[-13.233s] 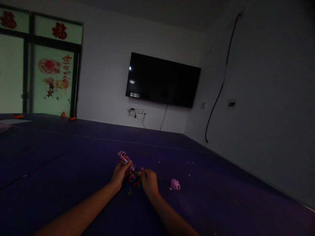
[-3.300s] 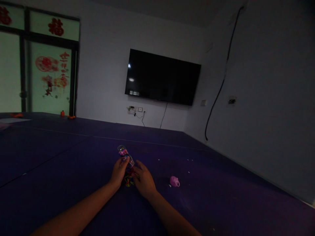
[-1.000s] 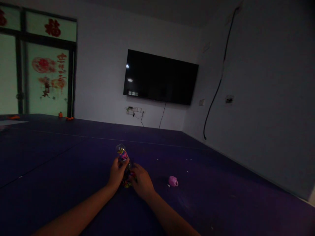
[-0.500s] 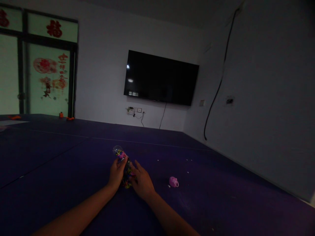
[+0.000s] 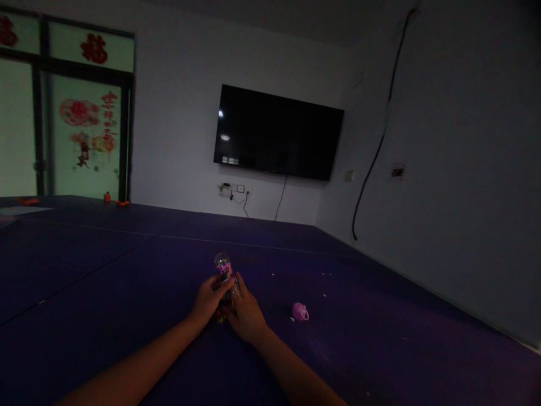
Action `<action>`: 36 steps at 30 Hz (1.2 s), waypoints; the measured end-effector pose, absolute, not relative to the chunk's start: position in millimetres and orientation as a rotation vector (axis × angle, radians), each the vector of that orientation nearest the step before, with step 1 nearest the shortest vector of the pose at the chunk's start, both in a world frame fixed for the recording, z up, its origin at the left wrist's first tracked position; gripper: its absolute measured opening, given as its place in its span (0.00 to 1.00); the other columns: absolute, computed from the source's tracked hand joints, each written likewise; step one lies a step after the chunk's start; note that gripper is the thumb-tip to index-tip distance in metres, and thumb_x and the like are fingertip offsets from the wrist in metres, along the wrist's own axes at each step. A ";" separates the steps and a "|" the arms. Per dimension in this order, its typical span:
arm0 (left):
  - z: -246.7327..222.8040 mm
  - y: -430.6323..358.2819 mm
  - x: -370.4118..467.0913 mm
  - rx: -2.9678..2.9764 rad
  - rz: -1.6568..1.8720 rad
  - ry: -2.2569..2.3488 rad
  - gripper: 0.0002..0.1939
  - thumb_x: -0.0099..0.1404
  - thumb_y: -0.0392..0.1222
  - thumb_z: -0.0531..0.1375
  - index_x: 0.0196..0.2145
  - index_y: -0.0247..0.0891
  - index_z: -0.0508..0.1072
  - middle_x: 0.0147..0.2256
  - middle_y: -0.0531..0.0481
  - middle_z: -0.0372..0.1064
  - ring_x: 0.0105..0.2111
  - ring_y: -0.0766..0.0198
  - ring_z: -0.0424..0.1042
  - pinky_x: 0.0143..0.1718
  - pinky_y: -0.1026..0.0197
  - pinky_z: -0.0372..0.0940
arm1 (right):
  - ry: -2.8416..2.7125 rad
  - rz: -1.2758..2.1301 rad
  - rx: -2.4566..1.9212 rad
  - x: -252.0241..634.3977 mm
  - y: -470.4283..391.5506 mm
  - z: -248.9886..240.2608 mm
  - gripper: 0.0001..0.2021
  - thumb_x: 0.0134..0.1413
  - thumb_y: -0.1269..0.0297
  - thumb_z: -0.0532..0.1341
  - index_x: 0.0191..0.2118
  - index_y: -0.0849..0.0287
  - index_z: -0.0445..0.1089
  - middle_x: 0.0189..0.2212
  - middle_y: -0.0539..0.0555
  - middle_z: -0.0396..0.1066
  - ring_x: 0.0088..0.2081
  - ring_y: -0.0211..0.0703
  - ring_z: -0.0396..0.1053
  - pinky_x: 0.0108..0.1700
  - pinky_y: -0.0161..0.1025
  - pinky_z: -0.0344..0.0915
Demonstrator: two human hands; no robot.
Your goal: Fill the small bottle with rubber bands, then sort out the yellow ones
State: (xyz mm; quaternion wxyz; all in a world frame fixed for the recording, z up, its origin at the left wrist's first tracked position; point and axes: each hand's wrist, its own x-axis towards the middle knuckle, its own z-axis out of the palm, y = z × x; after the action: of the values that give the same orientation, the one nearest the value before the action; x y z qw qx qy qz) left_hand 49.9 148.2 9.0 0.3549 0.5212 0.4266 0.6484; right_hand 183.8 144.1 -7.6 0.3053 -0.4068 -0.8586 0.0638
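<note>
A clear container (image 5: 223,265) with small colourful pieces inside is held between my two hands, its rounded clear end pointing away from me. My left hand (image 5: 208,298) grips it from the left, thumb across its side. On the right, my right hand (image 5: 247,317) has its fingers round the lower part, which is mostly hidden. To the right of my hands a pink cap-like piece with a loop (image 5: 300,312) lies on the dark purple surface (image 5: 270,361).
Small white scraps (image 5: 292,319) are scattered near the pink piece. Orange objects (image 5: 122,203) sit at the far left edge. A television (image 5: 279,132) hangs on the back wall, and a black cable (image 5: 372,163) runs down the right wall.
The container's clear end has swung to the right and stands more upright. My left hand has shifted right, closer to my right hand.
</note>
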 end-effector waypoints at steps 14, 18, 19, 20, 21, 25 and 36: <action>7.3 149.2 48.0 1.326 1.787 1.161 0.21 0.49 0.55 0.64 0.34 0.35 0.74 0.34 0.44 0.76 0.38 0.51 0.75 0.40 0.55 0.66 | -2.285 0.174 -1.098 183.4 145.4 -7.9 0.36 0.52 0.68 0.59 0.65 0.51 0.46 0.64 0.60 0.49 0.62 0.56 0.52 0.57 0.53 0.56; 7.7 147.9 48.1 1.326 1.814 1.158 0.22 0.50 0.55 0.64 0.36 0.36 0.74 0.35 0.44 0.76 0.39 0.51 0.75 0.41 0.55 0.66 | -2.301 0.185 -1.108 183.4 143.4 -4.0 0.36 0.51 0.69 0.59 0.65 0.50 0.48 0.64 0.58 0.50 0.61 0.55 0.53 0.57 0.52 0.57; 7.7 147.7 48.2 1.324 1.821 1.159 0.22 0.50 0.56 0.64 0.36 0.36 0.73 0.35 0.44 0.76 0.39 0.51 0.75 0.41 0.54 0.66 | -2.307 0.186 -1.108 183.4 142.9 -3.1 0.35 0.51 0.69 0.60 0.65 0.49 0.49 0.64 0.58 0.50 0.61 0.55 0.54 0.57 0.52 0.57; 7.6 147.5 48.3 1.322 1.829 1.160 0.22 0.50 0.56 0.64 0.36 0.36 0.73 0.35 0.44 0.76 0.39 0.50 0.75 0.41 0.54 0.66 | -2.314 0.185 -1.107 183.4 142.6 -2.3 0.35 0.51 0.69 0.59 0.64 0.49 0.49 0.64 0.58 0.51 0.61 0.55 0.54 0.57 0.52 0.57; 7.3 147.4 48.3 1.320 1.838 1.162 0.22 0.50 0.57 0.63 0.36 0.36 0.73 0.35 0.43 0.76 0.39 0.50 0.75 0.41 0.54 0.66 | -2.320 0.181 -1.106 183.5 142.3 -1.7 0.34 0.51 0.69 0.59 0.64 0.49 0.50 0.63 0.57 0.51 0.61 0.55 0.54 0.57 0.52 0.57; 4.8 149.2 47.3 1.324 1.858 1.174 0.23 0.50 0.58 0.63 0.36 0.36 0.73 0.36 0.43 0.76 0.39 0.50 0.74 0.42 0.53 0.66 | -2.340 0.166 -1.106 183.5 142.9 -1.3 0.31 0.52 0.69 0.59 0.63 0.50 0.53 0.63 0.59 0.52 0.61 0.55 0.54 0.57 0.52 0.57; 1.4 152.4 45.7 1.327 1.869 1.196 0.25 0.50 0.58 0.63 0.38 0.36 0.72 0.37 0.42 0.75 0.40 0.49 0.74 0.42 0.52 0.65 | -2.335 0.158 -1.063 183.9 146.6 -4.9 0.26 0.53 0.70 0.59 0.58 0.48 0.59 0.58 0.56 0.59 0.58 0.51 0.59 0.56 0.47 0.58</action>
State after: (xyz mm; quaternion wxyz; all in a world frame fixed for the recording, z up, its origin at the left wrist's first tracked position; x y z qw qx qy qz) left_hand 45.7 152.4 1.4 0.2745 0.4936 0.4447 0.6952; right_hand 183.9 146.6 -4.9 0.2816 -0.3968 -0.8717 0.0589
